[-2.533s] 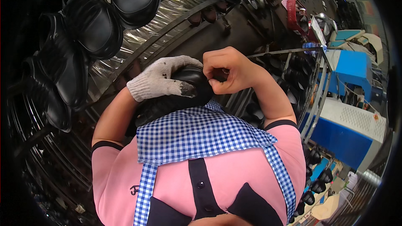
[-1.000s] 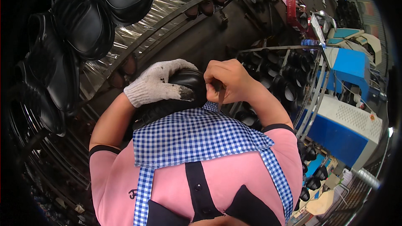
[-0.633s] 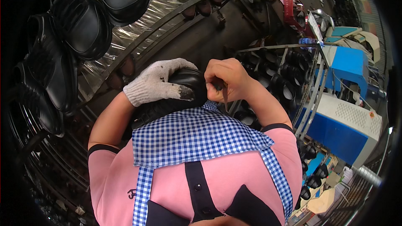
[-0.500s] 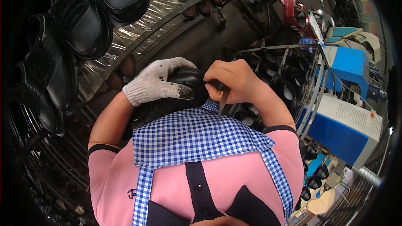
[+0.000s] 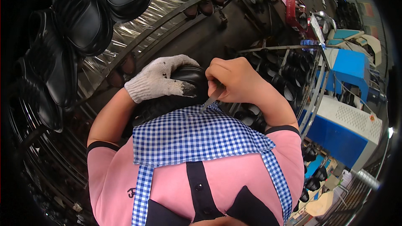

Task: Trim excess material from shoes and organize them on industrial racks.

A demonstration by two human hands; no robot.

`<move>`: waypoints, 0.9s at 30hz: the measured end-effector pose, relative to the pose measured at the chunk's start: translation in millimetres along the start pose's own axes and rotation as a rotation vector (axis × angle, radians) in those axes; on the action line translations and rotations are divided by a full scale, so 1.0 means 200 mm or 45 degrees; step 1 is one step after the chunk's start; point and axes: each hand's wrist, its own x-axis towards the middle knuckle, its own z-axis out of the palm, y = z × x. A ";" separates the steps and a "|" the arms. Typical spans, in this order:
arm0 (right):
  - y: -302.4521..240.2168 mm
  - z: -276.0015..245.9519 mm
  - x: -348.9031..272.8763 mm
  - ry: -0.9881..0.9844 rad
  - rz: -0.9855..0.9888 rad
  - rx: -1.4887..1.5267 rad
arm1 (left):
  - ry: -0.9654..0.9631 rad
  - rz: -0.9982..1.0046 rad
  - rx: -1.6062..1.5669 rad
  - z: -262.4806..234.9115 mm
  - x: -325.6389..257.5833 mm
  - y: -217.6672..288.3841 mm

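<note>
- A curved metal rack (image 5: 138, 33) lined with crinkled clear plastic sweeps across the far left of the scene, and finished black shoes (image 5: 83, 21) hang or sit along it in a row.
- On the right stand blue and white machines (image 5: 347, 121), with a wire trolley (image 5: 293, 79) of more dark shoes between them and the person.
- The person wears a pink shirt (image 5: 234, 184) under a blue-and-white checked apron (image 5: 192, 138), which fills the near middle of the view.
- A single black shoe (image 5: 184, 88) is held up just above the apron's top edge, in the centre, close to the chest.
- The left hand (image 5: 157, 79), in a white knitted glove with dirty fingertips, is wrapped over the top of the shoe and grips it firmly.
- The right hand (image 5: 234, 77) is bare and clenched around a small thin blade (image 5: 211, 99), whose pale tip points down and left toward the shoe's edge.
- The blade tip sits just beside the shoe's near rim; whether it touches cannot be told.
- The step in hand looks like trimming or scraping along the shoe's edge, judged from the grip and the blade's angle.
- The next stroke would call for a steady hold from the gloved hand, a shallow blade angle, and care to keep the gloved fingertips, which lie near the tip, out of its path.
</note>
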 end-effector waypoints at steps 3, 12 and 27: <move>0.05 0.04 -0.01 0.072 0.021 0.219 | -0.005 0.012 0.003 0.00 0.00 0.00; 0.12 0.09 -0.01 0.203 -0.064 0.472 | -0.035 0.006 -0.089 -0.01 0.01 0.01; 0.18 0.01 0.06 -0.156 0.028 0.726 | -0.090 -0.026 -0.064 -0.02 0.05 -0.01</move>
